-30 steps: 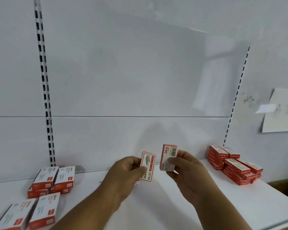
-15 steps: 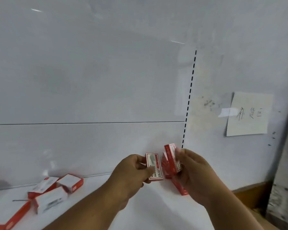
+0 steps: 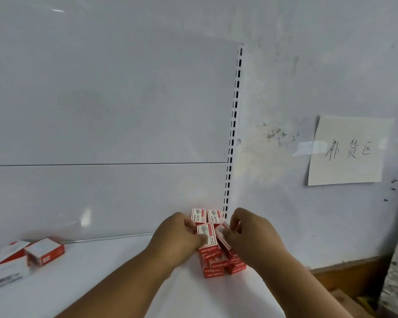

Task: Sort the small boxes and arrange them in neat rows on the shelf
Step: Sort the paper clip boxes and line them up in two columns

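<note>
Where the white shelf [image 3: 115, 278] meets its back panel [image 3: 106, 198], both hands work at the far right end, close to the slotted upright [image 3: 230, 157]. Left of the fingers the shelf surface lies bare and wide as far as a loose group of boxes [image 3: 44, 251] at the left border; right of the fingers the shelf ends soon, with a wooden ledge [image 3: 345, 267] and a rough wall edge beyond it. Behind the fingers the panel stands close, leaving little room.

Held in the left hand [image 3: 179, 237], fingers curled round its left edge and thumb pressed on its face, is one small box [image 3: 206, 235], nearly flat on the pile. The right hand [image 3: 251, 237] pinches a second small box [image 3: 223, 236], tilted, its low end on the pile and touching the first. Both sit on the stacked red boxes [image 3: 218, 263], just under the fingers. Two more boxes [image 3: 207, 215] lie just behind the fingers, side by side near the panel.

Red sides of the stack read "wengu". On the wall, up and right of the fingers, a paper note [image 3: 347, 150] carries the handwritten characters 补货区. Print on the white box faces is too small to read.
</note>
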The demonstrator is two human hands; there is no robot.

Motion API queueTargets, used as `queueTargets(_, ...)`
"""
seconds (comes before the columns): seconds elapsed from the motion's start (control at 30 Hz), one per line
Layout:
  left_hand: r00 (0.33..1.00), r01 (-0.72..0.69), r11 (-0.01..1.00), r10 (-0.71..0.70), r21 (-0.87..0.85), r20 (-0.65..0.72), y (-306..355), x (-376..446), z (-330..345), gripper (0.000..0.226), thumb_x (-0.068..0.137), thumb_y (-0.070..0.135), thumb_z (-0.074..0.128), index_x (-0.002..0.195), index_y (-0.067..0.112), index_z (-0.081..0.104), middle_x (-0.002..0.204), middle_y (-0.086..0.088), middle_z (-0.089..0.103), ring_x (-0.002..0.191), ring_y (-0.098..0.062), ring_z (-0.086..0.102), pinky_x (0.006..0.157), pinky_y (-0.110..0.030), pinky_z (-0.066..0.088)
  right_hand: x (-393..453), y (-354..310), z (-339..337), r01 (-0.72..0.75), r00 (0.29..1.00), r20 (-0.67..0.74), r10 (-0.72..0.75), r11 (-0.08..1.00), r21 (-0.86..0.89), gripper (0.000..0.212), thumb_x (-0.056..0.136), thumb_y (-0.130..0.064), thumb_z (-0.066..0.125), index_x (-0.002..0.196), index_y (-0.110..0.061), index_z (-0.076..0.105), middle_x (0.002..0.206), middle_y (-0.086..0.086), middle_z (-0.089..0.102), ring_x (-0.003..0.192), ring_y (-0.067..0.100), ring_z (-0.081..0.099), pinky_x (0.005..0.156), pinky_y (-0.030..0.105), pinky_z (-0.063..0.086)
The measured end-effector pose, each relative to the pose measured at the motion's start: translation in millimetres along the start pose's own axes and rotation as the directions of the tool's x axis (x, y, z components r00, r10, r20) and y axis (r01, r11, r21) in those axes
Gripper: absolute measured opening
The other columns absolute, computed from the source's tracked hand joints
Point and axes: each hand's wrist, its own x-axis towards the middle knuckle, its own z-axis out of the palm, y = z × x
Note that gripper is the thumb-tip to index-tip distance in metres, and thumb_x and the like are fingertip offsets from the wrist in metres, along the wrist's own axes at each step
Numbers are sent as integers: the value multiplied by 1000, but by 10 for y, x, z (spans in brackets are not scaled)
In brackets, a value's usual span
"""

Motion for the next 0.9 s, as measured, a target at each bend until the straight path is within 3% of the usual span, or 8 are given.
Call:
queueTargets(0.07,999,2,999,-1,40,-36,23,3,14,28,80,30,79,93,24,56,85,8,68,75,-8,67,65,-30,56,22,17,17,65,997,-37,-69,992,-109,25,89,-54,55,95,-30,55,96,-12,56,92,11,50,78,27,45)
queueTargets(0.13,999,1,998,2,64,-39,41,-4,31,27,80,32,78,93,25,56,88,8,67,78,-9,67,70,-32,58,43,23,27,86,995,-48,-92,990,-115,28,89,-54,55,104,-29,55,103,-9,53,96,11,49,80,26,42)
queueTargets(0.27,999,-7,997,10,83,-30,27,-5,61,22,82,36,76,92,29,57,94,8,66,84,-10,67,78,-35,60,108,54,52,42,999,24,-42,999,-4,17,94,-41,54,93,-24,57,92,-9,60,81,7,56,66,22,44)
queueTargets(0.4,999,-39,996,42,84,-35,23,-14,93,17,86,39,71,93,30,58,95,9,66,85,-9,67,77,-31,60,148,101,67,10,999,38,-12,999,50,14,94,-38,54,89,-25,57,87,-9,60,76,6,55,60,20,42)
queueTargets(0.53,991,-96,990,105,108,-81,-16,-85,30,13,91,42,64,92,31,58,90,11,67,80,-5,65,70,-27,57,135,30,91,86,992,-89,-89,996,-37,15,94,-41,51,97,-28,58,95,-9,56,90,10,51,78,26,47)
queueTargets(0.67,969,-141,962,182,235,-166,-189,-230,-253,7,91,38,62,93,33,58,88,15,63,78,-3,60,70,-23,53,67,-278,114,209,965,-174,-198,977,51,8,92,-37,52,89,-30,55,94,-8,56,92,13,50,80,28,44)
queueTargets(0.9,952,-118,940,199,321,-232,-710,-494,-1083,4,93,35,59,96,37,57,95,20,61,77,-5,60,65,-10,43,-105,-1168,427,352,932,-148,-331,924,149,11,92,-40,55,95,-29,56,99,-10,56,92,11,52,85,29,47)
